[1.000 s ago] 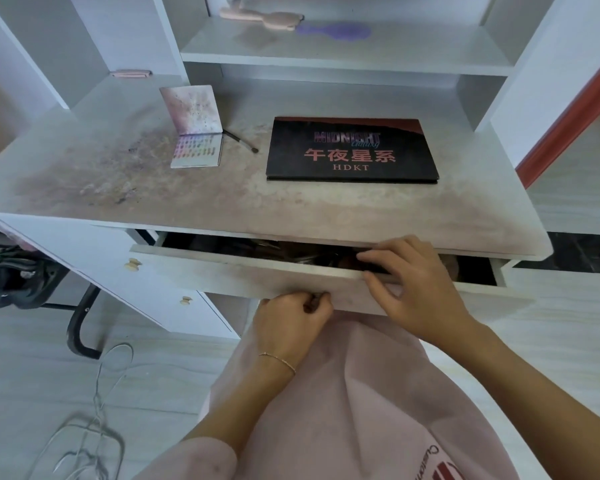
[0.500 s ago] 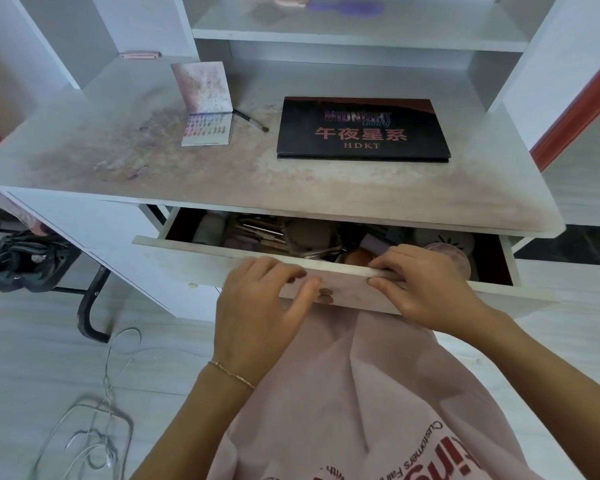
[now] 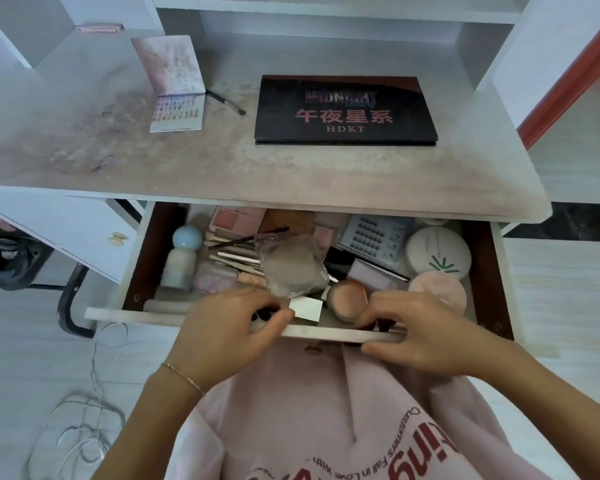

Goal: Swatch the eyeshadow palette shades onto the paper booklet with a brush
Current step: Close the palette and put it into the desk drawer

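A closed black eyeshadow palette [image 3: 345, 110] lies on the desk top at the right. Left of it an open paper booklet [image 3: 177, 95] stands with its cover up and coloured swatches on the flat page. A thin dark brush [image 3: 226, 102] lies between them. The drawer [image 3: 142, 315] below is pulled out, full of cosmetics. My left hand [image 3: 222, 336] grips the drawer's front edge, fingers curled over it. My right hand [image 3: 426, 334] grips the same edge further right, thumb under the front.
The drawer holds a blue-capped bottle [image 3: 184, 258], several brushes [image 3: 238, 252], a clear pouch [image 3: 293, 268], a blush compact [image 3: 236, 218], a lash tray [image 3: 374, 242], a white round compact [image 3: 437, 252] and puffs. White shelves rise behind the desk. Cables [image 3: 84, 410] lie on the floor at left.
Both hands have pulled the drawer much further out toward me, exposing its contents. My left hand went from the knob to the top of the front edge.
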{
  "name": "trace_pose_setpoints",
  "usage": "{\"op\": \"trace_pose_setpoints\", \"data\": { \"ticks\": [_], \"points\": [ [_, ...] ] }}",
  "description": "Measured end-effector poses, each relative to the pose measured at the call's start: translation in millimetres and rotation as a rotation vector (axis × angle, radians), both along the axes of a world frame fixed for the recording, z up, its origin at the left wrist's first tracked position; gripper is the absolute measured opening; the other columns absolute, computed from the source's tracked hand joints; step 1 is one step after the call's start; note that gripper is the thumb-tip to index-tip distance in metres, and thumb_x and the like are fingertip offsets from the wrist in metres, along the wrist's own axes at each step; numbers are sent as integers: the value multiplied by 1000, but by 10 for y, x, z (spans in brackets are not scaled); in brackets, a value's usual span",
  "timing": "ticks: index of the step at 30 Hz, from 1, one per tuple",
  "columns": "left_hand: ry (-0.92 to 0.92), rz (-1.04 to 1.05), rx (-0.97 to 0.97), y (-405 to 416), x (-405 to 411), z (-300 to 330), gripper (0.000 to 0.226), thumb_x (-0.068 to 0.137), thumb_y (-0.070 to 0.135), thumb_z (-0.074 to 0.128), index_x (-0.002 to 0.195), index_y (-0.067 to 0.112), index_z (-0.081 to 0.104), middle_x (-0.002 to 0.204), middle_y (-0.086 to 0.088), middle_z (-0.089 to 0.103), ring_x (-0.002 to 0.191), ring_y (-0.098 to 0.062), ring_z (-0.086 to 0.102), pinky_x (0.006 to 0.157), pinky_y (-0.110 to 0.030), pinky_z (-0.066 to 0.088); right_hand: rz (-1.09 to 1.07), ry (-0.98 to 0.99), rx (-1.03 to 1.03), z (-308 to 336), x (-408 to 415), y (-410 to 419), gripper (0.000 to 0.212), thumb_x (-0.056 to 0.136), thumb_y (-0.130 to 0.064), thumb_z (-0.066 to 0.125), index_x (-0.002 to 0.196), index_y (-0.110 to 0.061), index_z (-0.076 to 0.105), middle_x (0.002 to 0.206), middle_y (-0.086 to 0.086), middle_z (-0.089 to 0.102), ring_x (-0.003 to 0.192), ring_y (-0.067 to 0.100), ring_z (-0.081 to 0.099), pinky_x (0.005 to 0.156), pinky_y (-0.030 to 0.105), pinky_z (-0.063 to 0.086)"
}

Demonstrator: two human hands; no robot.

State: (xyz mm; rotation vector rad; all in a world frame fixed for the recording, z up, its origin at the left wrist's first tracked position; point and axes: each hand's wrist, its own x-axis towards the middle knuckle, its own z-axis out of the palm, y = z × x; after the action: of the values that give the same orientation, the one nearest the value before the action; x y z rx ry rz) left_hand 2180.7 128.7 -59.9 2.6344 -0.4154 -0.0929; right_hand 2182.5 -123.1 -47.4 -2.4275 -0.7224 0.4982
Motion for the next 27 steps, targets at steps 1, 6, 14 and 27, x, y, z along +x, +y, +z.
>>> {"op": "trace_pose_setpoints", "data": {
  "ticks": [1,6,14,27],
  "points": [
    [-1,8,-15,-2,14,10,56,73,65,25,91,33,68,86,17,66,81,0,57,65,-23,47,12,28,6,2,17,-4,27,80,-41,63,104,-29,65,98,-18,60,94,-1,53,84,23,44],
    [-75,44,-123,-46,255,174,51,78,56,38,103,23,67,95,10,66,89,-7,59,76,-30,50,-71,-2,118,210,228,-8,29,82,-44,59,111,-42,55,106,-29,55,104,-11,48,87,6,37],
    [-323,132,-193,-225,1010,510,20,87,19,56,104,12,66,103,-4,63,98,-18,54,83,-15,32,-390,-458,353,492,1039,-4,27,89,-20,48,112,-13,60,100,-3,61,92,6,56,82,13,43],
    [-230,205,203,-456,1803,207,59,89,50,37,140,21,31,150,-5,26,137,-24,16,105,-44,18,-560,-345,-376,177,2502,24,53,95,-45,24,145,-28,19,155,6,13,142,28,5,115,47,1]
  ]
}}
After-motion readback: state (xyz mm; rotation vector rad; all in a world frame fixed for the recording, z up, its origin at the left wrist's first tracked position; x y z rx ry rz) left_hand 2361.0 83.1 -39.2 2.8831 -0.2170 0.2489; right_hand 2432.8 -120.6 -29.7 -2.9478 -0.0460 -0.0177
